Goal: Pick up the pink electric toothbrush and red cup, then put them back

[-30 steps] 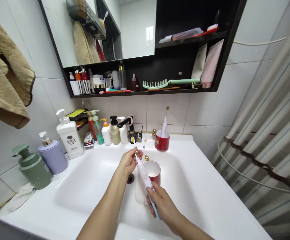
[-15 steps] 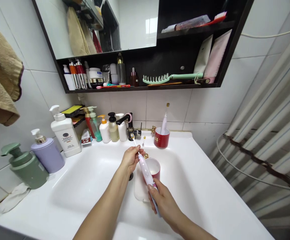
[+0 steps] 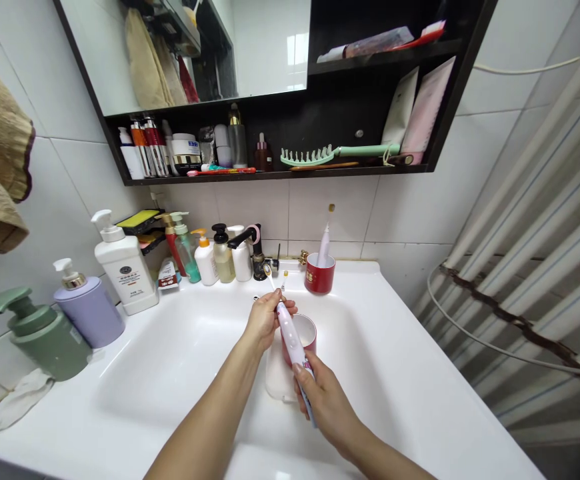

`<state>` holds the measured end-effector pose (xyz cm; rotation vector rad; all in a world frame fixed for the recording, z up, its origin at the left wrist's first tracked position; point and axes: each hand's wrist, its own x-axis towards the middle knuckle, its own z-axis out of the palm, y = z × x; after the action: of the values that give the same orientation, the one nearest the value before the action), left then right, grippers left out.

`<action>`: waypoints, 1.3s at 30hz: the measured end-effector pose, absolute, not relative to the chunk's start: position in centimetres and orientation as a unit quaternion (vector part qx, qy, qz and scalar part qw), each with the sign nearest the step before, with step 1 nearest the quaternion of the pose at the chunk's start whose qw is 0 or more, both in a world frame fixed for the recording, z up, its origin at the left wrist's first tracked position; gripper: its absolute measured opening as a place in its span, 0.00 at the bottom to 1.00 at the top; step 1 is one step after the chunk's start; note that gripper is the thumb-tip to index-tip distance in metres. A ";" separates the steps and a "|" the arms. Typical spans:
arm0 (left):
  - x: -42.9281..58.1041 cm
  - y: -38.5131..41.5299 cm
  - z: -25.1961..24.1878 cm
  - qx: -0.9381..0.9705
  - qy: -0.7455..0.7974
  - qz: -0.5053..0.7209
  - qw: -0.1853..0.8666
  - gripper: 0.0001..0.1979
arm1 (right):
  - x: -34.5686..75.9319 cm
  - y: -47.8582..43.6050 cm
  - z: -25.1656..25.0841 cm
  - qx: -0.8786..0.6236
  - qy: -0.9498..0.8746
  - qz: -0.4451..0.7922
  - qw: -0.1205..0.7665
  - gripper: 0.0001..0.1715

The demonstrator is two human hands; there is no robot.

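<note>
A pale pink electric toothbrush slants over the sink, its brush head pointing up toward the tap. My right hand is wrapped around the lower handle, thumb along its front. With my left hand I pinch the neck of the brush head where it meets the top of the handle; my fingers hide the joint. Behind the handle, a red cup stands on a pale tray in the basin. A second small brush head stands on the sink's back ledge.
Behind the basin are a black tap and another red cup holding a similar toothbrush. Several pump bottles line the left side. A dark mirror cabinet overhangs the back; a folded white curtain hangs at right.
My left fingers have moved down the neck against the top of the handle, covering the narrow part visible before. My right grip stays the same. The whole view has shifted slightly.
</note>
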<state>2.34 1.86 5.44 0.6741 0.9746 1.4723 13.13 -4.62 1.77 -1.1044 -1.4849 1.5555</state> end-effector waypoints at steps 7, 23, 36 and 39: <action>2.8 1.8 5.3 0.305 0.410 0.627 0.588 0.09 | 13.1 -4.7 2.1 -0.414 -0.548 0.634 0.356 0.14; 2.7 1.7 5.3 0.285 0.359 0.618 0.638 0.08 | 13.3 -5.1 2.3 -0.338 -0.465 0.747 0.335 0.15; 2.5 0.3 4.1 0.480 0.527 0.584 0.388 0.06 | 13.0 0.9 5.1 -0.399 -0.562 0.509 0.515 0.15; 2.4 -0.7 2.5 0.600 0.578 0.489 0.259 0.06 | 12.8 3.2 5.0 -0.414 -0.572 0.467 0.532 0.15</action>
<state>2.43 -0.68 2.46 1.6274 1.5665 1.3245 12.79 3.23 5.02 -0.9880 -1.3636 1.1134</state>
